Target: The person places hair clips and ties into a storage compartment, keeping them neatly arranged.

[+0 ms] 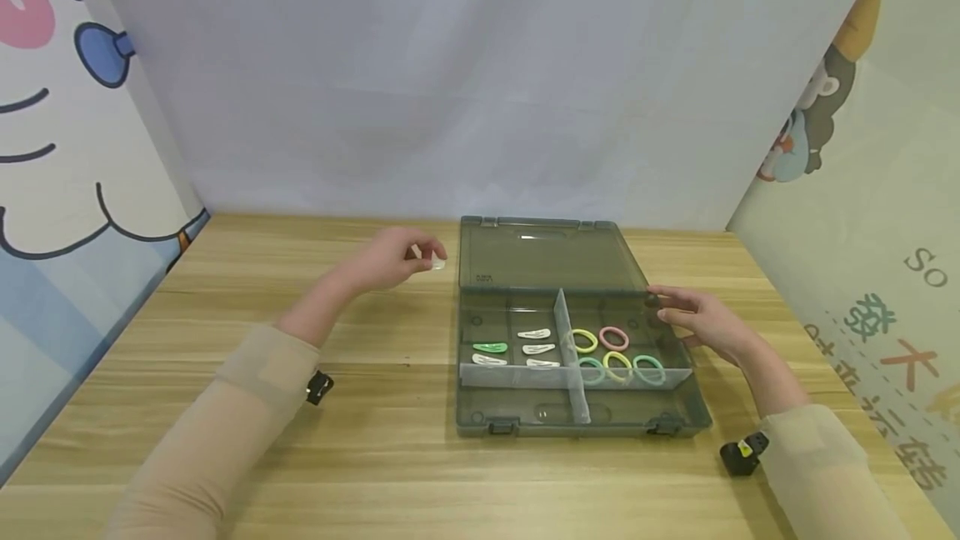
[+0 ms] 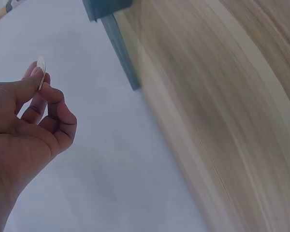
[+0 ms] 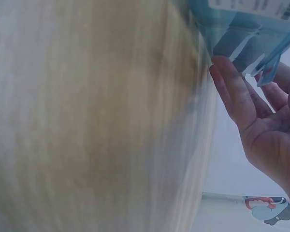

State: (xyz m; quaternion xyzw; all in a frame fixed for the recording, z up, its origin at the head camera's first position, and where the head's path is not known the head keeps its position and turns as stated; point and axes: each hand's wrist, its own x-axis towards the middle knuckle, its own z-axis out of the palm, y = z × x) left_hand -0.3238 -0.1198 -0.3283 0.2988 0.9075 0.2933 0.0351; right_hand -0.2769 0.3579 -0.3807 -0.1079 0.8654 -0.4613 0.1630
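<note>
My left hand (image 1: 392, 259) pinches a small white snap hair clip (image 2: 41, 72) between thumb and fingertips, above the table just left of the box. At the right side of the translucent grey divided box (image 1: 517, 421), my right hand (image 1: 708, 323) touches the edge near the hinge with fairly straight fingers. The lid lies folded back. In the left compartment lie a green hair clip (image 1: 491, 348) and several white hair clips (image 1: 534, 334). The right compartment holds hair ties: a pink one (image 1: 614, 327), yellow ones and green ones (image 1: 660, 373).
The box stands on a wooden table (image 1: 360, 457) right of the middle. Its clear dividers (image 1: 562, 315) rise between the compartments. A pale cloth wall (image 1: 450, 107) closes off the back, with printed panels at both sides. Black devices (image 1: 742, 455) sit at the wrists.
</note>
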